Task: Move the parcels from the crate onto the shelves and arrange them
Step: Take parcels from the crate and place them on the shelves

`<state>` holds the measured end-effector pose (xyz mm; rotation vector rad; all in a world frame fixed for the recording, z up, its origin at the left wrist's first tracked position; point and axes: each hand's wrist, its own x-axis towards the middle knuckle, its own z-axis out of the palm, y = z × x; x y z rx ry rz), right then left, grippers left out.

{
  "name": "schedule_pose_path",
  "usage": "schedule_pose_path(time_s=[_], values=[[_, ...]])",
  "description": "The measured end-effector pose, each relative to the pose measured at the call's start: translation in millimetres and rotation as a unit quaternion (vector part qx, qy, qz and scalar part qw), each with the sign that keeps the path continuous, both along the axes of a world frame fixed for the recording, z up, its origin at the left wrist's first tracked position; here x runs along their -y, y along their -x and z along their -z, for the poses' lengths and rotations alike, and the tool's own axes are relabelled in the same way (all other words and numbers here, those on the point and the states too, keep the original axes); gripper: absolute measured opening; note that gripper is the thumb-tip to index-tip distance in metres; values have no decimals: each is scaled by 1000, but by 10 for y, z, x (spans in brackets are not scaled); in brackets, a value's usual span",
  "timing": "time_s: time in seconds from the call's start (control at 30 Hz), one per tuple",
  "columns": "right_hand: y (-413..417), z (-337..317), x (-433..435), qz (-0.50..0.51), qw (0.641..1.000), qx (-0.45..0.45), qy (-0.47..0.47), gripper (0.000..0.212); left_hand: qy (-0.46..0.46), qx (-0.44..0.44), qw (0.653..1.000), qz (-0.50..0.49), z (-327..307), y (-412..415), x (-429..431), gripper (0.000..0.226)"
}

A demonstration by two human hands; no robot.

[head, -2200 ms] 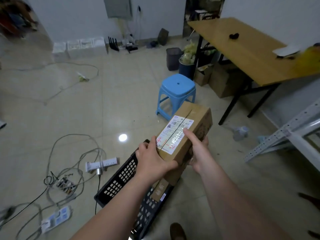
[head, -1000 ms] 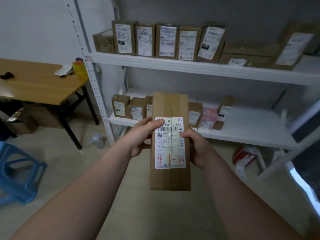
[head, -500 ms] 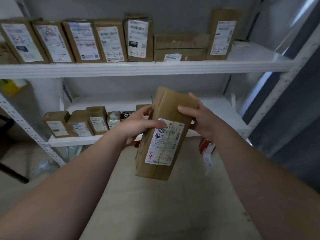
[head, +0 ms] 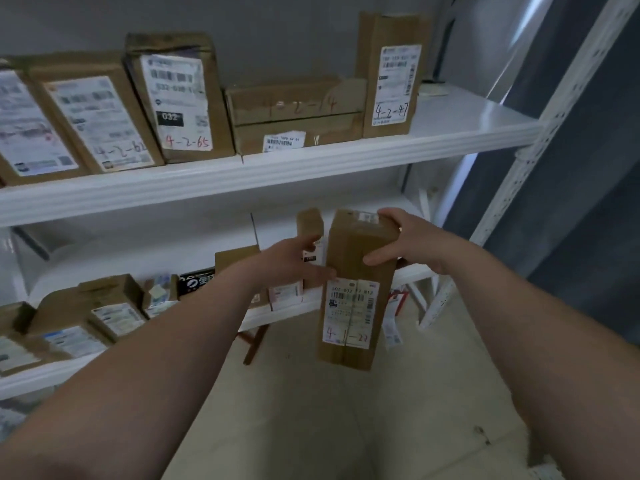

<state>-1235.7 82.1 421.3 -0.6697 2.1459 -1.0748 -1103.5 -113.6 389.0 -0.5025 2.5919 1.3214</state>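
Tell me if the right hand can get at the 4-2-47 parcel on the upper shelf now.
Probably not yet: the right hand grips the 4-1-22 parcel; otherwise the 4-2-47 parcel stands unobstructed.

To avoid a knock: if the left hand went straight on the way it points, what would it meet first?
The left hand holds the tall parcel; past it, probably the slim upright box on the lower shelf, though depth is unclear.

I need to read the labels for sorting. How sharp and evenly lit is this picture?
Head view: dim, flat light, brightest at the top right; the parcel is fairly sharp, its label readable as 4-1-22; left-edge labels are smeared; wide-angle distortion bends the upper shelf.
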Motion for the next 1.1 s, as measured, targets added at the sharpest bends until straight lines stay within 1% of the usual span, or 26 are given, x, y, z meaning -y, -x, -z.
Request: schedule_pose_path(time_s=[0.03,0.07,0.13,0.2,0.27,0.37,0.47,0.57,0.63,0.7,0.87,0.97,1.1], values=[[88,55,40,7,1000,-15,-16,95,5,-10,1000,-4,21,110,51,81],[176,112,80,14,999,-29,-27,97,29,-23,999,-7,36,221,95,72],[327,217,152,26,997,-57,-38,98,125,-44,991,-11,78,406,175,55],[473,313,226,34,995,-80,-41,92,211,-42,977,-11,156,575,274,43],[629,425,303,38,992,-110,-51,86,258,-16,966,-1,283,736,393,43],[883,584,462,33,983,-160,-86,94,310,39,950,-5,473,961,551,52],[1202,769,632,14,976,-190,-101,92,351,70,934,5,603,1159,633,65],[1490,953,766,0,972,-201,-121,88,374,103,922,6,722,1355,681,76],[1659,1060,850,-17,972,-192,-132,91,381,125,916,6,793,1483,674,81],[1808,1153,940,-43,971,-183,-145,97,376,143,916,1,842,1609,664,83],[2110,1393,1137,-100,964,-181,-167,101,365,163,917,-12,935,1849,634,89],[2213,1529,1246,-127,960,-188,-163,99,362,182,914,-18,1017,1902,642,85],[2287,1706,1404,-137,961,-194,-145,104,368,179,912,-31,1147,1895,644,80]])
